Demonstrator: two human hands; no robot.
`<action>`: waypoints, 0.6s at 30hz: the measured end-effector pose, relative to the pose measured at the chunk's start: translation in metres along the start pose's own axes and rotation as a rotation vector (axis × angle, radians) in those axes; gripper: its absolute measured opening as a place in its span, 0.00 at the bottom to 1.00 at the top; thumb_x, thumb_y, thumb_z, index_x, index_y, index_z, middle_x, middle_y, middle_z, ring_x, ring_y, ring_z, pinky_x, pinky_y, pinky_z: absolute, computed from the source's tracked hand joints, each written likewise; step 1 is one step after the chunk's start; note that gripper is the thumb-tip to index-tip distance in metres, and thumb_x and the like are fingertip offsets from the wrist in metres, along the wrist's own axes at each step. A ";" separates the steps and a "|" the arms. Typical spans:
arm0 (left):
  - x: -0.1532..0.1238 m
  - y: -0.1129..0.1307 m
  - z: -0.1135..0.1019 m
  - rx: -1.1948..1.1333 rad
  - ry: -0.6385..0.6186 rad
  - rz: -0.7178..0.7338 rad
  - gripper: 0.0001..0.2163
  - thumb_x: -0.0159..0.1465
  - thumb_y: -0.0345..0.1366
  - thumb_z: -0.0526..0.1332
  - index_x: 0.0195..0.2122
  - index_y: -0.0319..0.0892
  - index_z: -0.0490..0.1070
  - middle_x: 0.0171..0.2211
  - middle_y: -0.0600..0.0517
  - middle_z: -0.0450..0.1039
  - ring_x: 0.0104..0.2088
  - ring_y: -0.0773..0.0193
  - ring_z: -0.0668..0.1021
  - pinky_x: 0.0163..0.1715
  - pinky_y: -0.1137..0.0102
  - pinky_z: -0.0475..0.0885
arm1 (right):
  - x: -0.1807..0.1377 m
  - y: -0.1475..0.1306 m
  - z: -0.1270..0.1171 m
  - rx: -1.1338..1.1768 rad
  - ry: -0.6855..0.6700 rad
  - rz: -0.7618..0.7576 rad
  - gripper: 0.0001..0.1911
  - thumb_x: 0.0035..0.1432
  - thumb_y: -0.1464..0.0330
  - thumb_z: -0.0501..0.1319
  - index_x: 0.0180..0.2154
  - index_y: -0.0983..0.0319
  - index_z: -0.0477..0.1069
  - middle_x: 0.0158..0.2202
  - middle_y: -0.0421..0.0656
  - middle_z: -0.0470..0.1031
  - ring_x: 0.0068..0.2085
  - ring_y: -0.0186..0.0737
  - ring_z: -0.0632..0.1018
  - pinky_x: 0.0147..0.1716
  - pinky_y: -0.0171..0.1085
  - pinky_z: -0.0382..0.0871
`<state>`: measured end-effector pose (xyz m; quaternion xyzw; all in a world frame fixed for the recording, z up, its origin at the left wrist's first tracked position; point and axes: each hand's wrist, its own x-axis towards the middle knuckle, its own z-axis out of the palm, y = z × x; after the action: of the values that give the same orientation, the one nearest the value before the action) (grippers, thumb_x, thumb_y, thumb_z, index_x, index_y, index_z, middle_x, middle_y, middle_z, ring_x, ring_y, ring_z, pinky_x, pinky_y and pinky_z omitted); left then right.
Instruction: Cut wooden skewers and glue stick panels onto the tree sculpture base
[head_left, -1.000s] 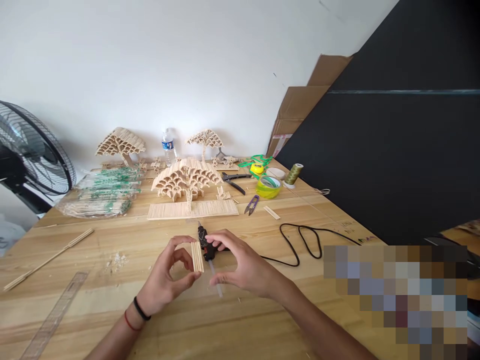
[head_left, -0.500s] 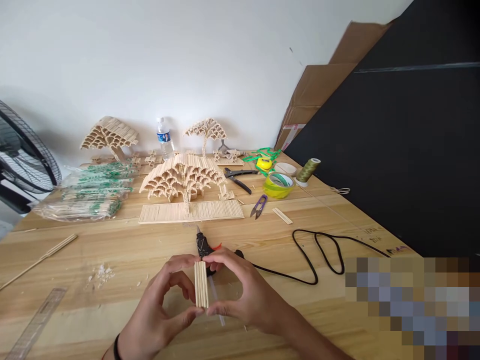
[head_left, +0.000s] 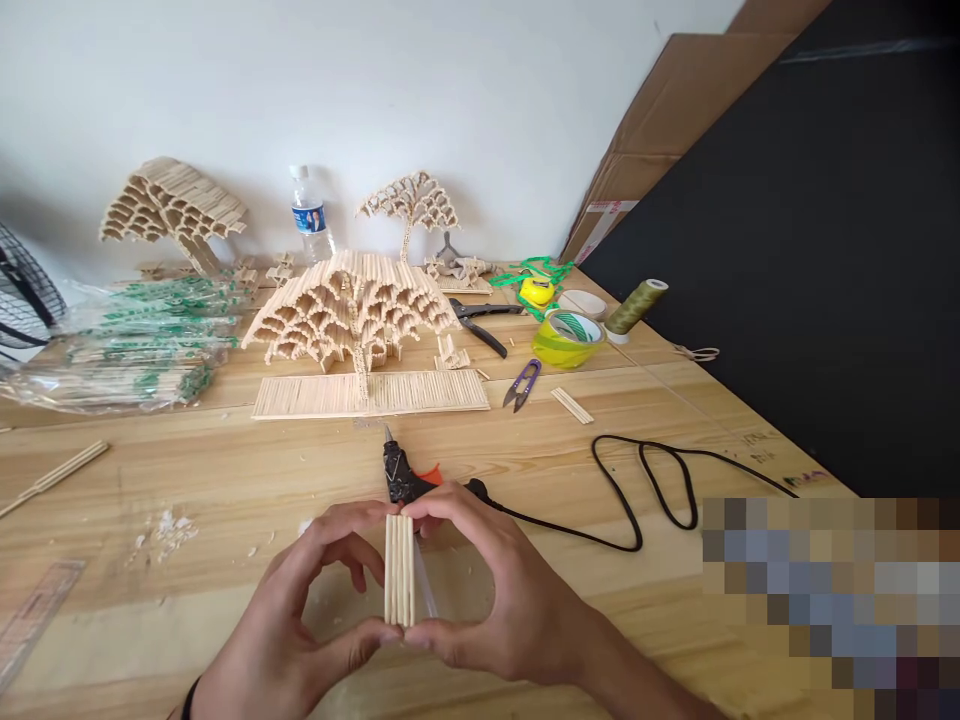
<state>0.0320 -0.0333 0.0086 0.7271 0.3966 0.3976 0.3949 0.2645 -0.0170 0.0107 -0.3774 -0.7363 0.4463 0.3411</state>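
Between my two hands is a small panel of wooden sticks (head_left: 400, 570) lying side by side, held upright above the table. My left hand (head_left: 315, 600) pinches its left part, fingers at the top end and thumb at the bottom end. My right hand (head_left: 495, 590) grips the same ends on the right, with the thumb tips close together. Just beyond my fingers lies a black hot glue gun (head_left: 401, 472) with an orange trigger, partly hidden by my right hand. A clear glue stick (head_left: 425, 580) shows behind the panel.
A stick-built tree model (head_left: 360, 310) stands on a slatted base (head_left: 300, 397). Bagged sticks (head_left: 150, 345) lie left; thread snips (head_left: 523, 385), pliers (head_left: 484, 325), yellow tape (head_left: 568, 342) and a thread spool (head_left: 636, 312) lie right. A black cord (head_left: 570, 540) loops across the table.
My view has shifted slightly, so the models sit higher and the tape and spool farther right. Both hands keep the stick panel in much the same grip.
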 end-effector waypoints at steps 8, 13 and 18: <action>-0.005 -0.002 0.001 -0.044 0.003 -0.006 0.27 0.61 0.39 0.73 0.60 0.56 0.68 0.54 0.46 0.76 0.38 0.61 0.80 0.40 0.65 0.81 | -0.002 0.003 0.005 -0.016 0.052 -0.113 0.40 0.41 0.69 0.77 0.56 0.58 0.67 0.47 0.45 0.75 0.46 0.44 0.77 0.47 0.41 0.74; -0.006 -0.002 0.000 -0.021 -0.023 -0.011 0.28 0.61 0.36 0.72 0.61 0.55 0.66 0.52 0.46 0.75 0.39 0.60 0.80 0.42 0.63 0.80 | -0.003 0.002 0.003 -0.063 0.040 -0.139 0.37 0.47 0.68 0.76 0.58 0.57 0.67 0.48 0.46 0.77 0.45 0.44 0.78 0.46 0.42 0.75; -0.002 0.002 0.000 0.041 -0.060 0.031 0.27 0.62 0.32 0.71 0.61 0.52 0.65 0.51 0.45 0.75 0.41 0.60 0.79 0.42 0.63 0.79 | -0.004 0.003 -0.002 -0.145 0.002 -0.161 0.33 0.52 0.64 0.75 0.58 0.58 0.68 0.45 0.46 0.77 0.45 0.44 0.78 0.45 0.43 0.75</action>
<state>0.0315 -0.0357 0.0101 0.7527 0.3815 0.3733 0.3854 0.2693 -0.0190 0.0078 -0.3411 -0.7942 0.3627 0.3482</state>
